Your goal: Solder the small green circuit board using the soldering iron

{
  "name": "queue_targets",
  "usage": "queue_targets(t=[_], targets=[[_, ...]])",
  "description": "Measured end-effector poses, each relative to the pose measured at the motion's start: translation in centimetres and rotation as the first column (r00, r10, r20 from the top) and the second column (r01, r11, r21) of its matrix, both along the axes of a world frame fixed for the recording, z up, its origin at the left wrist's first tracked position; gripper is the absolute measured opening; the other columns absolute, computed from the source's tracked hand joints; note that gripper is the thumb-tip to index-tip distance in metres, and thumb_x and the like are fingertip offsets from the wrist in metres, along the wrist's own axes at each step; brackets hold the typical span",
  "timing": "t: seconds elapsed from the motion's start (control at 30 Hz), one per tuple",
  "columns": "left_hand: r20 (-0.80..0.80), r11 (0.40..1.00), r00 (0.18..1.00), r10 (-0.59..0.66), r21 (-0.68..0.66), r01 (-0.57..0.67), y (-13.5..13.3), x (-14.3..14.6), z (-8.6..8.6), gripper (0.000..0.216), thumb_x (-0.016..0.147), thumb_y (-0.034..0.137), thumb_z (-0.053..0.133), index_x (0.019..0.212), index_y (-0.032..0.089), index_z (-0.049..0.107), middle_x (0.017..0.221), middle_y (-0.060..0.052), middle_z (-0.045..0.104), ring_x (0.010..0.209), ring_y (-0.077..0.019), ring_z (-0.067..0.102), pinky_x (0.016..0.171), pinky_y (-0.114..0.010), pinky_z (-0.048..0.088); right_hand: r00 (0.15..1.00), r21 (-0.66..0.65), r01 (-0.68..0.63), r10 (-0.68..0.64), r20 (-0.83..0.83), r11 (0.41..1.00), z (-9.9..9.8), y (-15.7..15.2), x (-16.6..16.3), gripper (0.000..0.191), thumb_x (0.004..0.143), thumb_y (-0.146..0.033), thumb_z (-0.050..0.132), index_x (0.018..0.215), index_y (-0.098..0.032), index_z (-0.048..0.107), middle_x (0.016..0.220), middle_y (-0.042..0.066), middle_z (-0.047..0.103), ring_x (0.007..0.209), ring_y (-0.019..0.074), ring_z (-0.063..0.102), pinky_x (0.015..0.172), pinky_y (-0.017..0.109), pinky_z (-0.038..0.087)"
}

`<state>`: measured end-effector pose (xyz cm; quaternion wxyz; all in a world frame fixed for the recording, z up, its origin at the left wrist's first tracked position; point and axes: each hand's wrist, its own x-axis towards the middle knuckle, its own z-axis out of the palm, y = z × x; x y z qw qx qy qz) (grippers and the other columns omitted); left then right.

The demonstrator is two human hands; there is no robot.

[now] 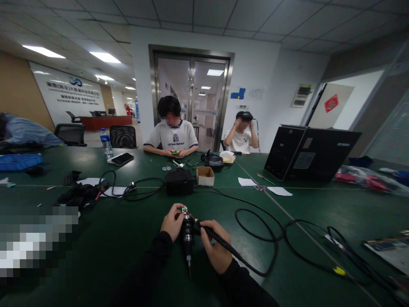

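Between the thumb and fingers of my left hand (173, 221) is a small green circuit board (184, 209). The board sits at the far end of a black tool with a thin pointed metal tip (187, 238), which points toward me. I cannot tell whether the board rests on that tool. My right hand (217, 244) is closed like a pen grip around a black soldering-iron-like handle (220, 241) with a cable trailing right. The handle's front end is close to the board and the black tool; whether it touches them is too small to see.
Beyond my hands stand a black box (179, 182) and a small open cardboard box (205, 176). Black cable loops (255, 213) lie to the right. A computer case (309, 154) stands at the back right. Two people sit across the green table (128, 238). A bottle (106, 143) stands back left.
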<state>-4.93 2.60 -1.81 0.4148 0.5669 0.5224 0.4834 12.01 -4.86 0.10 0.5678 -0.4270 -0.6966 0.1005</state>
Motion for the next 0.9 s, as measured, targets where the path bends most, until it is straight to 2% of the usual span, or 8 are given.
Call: queue_targets(t=[0.2,0.33,0.5,0.7,0.83,0.9], targets=[[0.000,0.999,1.000,-0.009,0.039,0.009,0.4,-0.1,-0.7,0.023,0.079,0.030,0.050,0.100,0.023,0.057,0.086,-0.002,0.073,0.084,-0.0202,0.068,0.085,-0.032,0.048,1.000,0.008,-0.003,0.003,0.001,1.000,0.1,0.0,-0.1,0.011,0.087,-0.017,0.055,0.092,-0.020,0.065,0.081,0.003,0.067,0.071,0.0152,0.065,0.066,0.026,0.052],[-0.022,0.998,1.000,0.002,0.066,-0.001,0.5,-0.1,-1.0,0.024,0.078,0.030,0.050,0.099,0.023,0.058,0.085,-0.001,0.073,0.084,-0.0189,0.068,0.083,-0.030,0.048,1.000,0.024,-0.010,0.010,0.003,1.000,-0.1,0.0,0.0,0.010,0.087,-0.017,0.055,0.091,-0.020,0.064,0.083,0.003,0.068,0.076,0.0161,0.066,0.071,0.027,0.053],[-0.140,0.998,0.990,0.033,0.055,-0.025,0.4,-0.1,-0.4,0.023,0.078,0.028,0.048,0.098,0.023,0.058,0.082,0.000,0.072,0.083,-0.0179,0.067,0.080,-0.028,0.047,0.999,-0.001,0.037,-0.037,-0.034,0.999,-0.1,0.2,0.4,0.011,0.088,-0.020,0.055,0.092,-0.021,0.065,0.085,0.004,0.069,0.077,0.0174,0.066,0.072,0.028,0.053],[-0.269,0.999,0.962,0.038,-0.011,-0.043,0.1,-0.2,0.5,0.024,0.083,0.028,0.043,0.103,0.022,0.056,0.082,-0.001,0.071,0.080,-0.0185,0.065,0.079,-0.030,0.045,0.976,-0.146,0.048,-0.077,-0.202,0.988,0.2,0.9,0.9,0.017,0.086,-0.029,0.058,0.092,-0.019,0.070,0.092,0.007,0.071,0.085,0.0215,0.067,0.079,0.032,0.052],[-0.311,0.994,0.950,-0.008,-0.109,-0.027,-0.1,-0.4,0.7,0.030,0.087,0.033,0.039,0.112,0.022,0.052,0.090,-0.003,0.071,0.085,-0.0189,0.065,0.079,-0.029,0.045,0.920,-0.344,-0.012,-0.125,-0.373,0.939,-0.2,1.4,1.0,0.024,0.080,-0.037,0.065,0.092,-0.017,0.070,0.077,0.005,0.069,0.066,0.0191,0.064,0.061,0.028,0.051],[-0.343,0.991,0.939,-0.018,-0.133,-0.030,-0.2,-0.6,0.8,0.033,0.089,0.036,0.037,0.116,0.023,0.050,0.095,-0.004,0.070,0.089,-0.0194,0.065,0.080,-0.030,0.044,0.893,-0.394,-0.053,-0.134,-0.430,0.917,-0.5,1.6,1.1,0.028,0.078,-0.040,0.066,0.094,-0.016,0.069,0.067,0.002,0.065,0.058,0.0173,0.061,0.056,0.027,0.049]])
